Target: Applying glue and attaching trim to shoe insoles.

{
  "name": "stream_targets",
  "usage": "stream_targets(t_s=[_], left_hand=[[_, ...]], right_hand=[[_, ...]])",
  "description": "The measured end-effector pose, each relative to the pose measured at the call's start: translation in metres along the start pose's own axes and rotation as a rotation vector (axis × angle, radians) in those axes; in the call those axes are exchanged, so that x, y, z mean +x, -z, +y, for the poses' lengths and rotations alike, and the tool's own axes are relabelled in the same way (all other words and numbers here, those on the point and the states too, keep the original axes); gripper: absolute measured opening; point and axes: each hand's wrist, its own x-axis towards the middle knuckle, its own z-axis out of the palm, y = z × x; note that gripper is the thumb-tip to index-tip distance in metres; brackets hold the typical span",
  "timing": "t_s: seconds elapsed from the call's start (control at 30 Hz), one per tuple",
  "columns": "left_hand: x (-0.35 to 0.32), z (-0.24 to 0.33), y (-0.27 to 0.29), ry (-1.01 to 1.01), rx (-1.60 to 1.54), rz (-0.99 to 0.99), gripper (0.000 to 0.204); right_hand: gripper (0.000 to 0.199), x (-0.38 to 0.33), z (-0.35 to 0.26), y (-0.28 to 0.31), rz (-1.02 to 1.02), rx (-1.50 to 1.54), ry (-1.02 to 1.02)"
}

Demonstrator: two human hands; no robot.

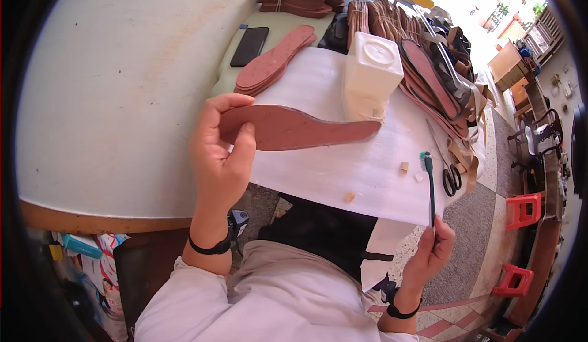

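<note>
My left hand (223,140) pinches a reddish-brown shoe insole (294,129) by its wide end, thumb on top. The insole has a dark edge, and its narrow end points right, by the foot of a translucent white plastic container (372,75). In my right hand (433,247) is the handle of a dark green toothbrush (430,179), bristles up and away from me, off the insole. Right of the brush lie scissors with black handles (452,180). A small stack of insoles (274,60) rests beyond my left hand.
Bundled insoles (293,0) and a dark phone (250,46) sit at the back. More insoles with dark rims (429,78) lie to the right. Small tan scraps (350,197) dot the white sheet (318,176). Red stools (523,213) stand on the floor at right.
</note>
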Motion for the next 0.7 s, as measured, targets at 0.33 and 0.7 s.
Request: stream_targets(t_s=[0.33, 0.7], left_hand=[[-0.008, 0.016, 0.028, -0.098, -0.17, 0.274, 0.067], [-0.008, -0.047, -0.04, 0.084, -0.269, 0.096, 0.067]], right_hand=[[0.022, -0.006, 0.009, -0.001, -0.04, -0.004, -0.042], [0.023, -0.006, 0.012, 0.002, -0.026, -0.041, -0.05]])
